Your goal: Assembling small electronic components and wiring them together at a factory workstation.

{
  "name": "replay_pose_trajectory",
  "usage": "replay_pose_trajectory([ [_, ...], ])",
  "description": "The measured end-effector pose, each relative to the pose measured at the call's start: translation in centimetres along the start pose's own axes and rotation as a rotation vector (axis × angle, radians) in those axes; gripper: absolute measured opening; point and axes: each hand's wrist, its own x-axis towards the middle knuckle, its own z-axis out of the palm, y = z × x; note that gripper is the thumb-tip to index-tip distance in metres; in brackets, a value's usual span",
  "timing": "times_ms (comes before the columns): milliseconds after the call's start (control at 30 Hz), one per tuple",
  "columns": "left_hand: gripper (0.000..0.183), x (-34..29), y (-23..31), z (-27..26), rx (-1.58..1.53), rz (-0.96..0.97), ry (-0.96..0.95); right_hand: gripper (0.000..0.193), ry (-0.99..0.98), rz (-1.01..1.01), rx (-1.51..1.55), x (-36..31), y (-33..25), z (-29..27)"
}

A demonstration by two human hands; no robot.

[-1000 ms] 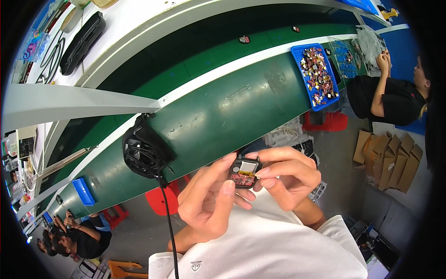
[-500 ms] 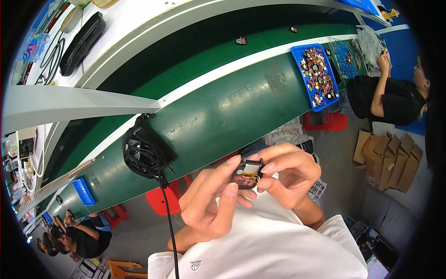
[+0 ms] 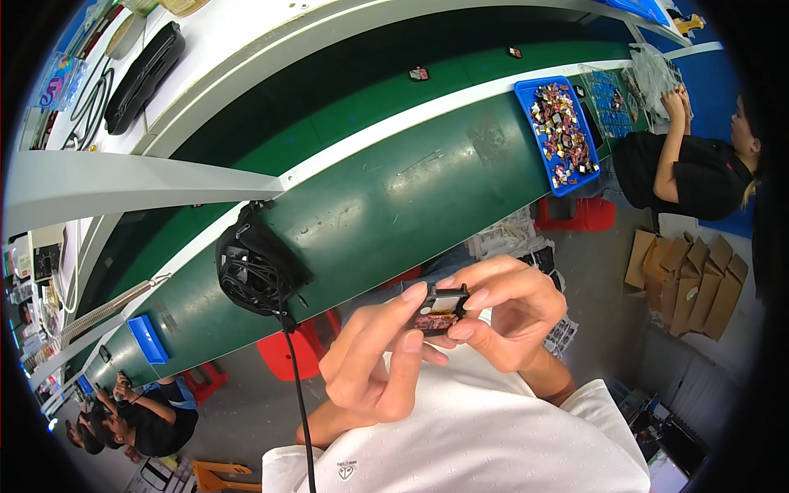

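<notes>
Between my two hands, above the near edge of the green table, is a small black watch-like case point(image 3: 440, 311). Its open face shows a silvery block, a yellow strip and a reddish circuit board. My left hand point(image 3: 374, 353) is closed on the left side of the case, thumb and fingertips at its edge. My right hand point(image 3: 514, 312) pinches the right side between thumb and index finger. Parts of the case are covered by fingertips.
A blue tray point(image 3: 523, 92) of small electronic parts stands on the green table point(image 3: 353, 222), near a co-worker point(image 3: 690, 168). A black pouch with cables point(image 3: 255, 263) lies left of my hands. Beyond the white rail, small devices point(image 3: 419, 74) lie on a green belt. Red stools point(image 3: 292, 353) stand below.
The case has tilted in my fingers, so its face looks more foreshortened. Small devices on the green belt have shifted slightly left. The co-worker's hands at the right have moved a little.
</notes>
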Motion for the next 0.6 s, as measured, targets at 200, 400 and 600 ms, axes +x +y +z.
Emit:
replay_pose_trajectory([
  [200,0.034,-0.2,0.2,0.1,-0.098,-0.139,0.022,0.027,-0.019,0.005,-0.006,-0.2,0.2,-0.2],
  [400,0.033,0.3,0.6,0.0,-0.255,-0.336,0.123,0.03,0.073,0.321,0.196,-0.7,-0.3,0.1],
  [600,0.032,0.0,-3.2,-0.7,-0.01,-0.331,0.015,0.014,-0.126,0.467,0.008,0.1,2.2,-0.6],
])
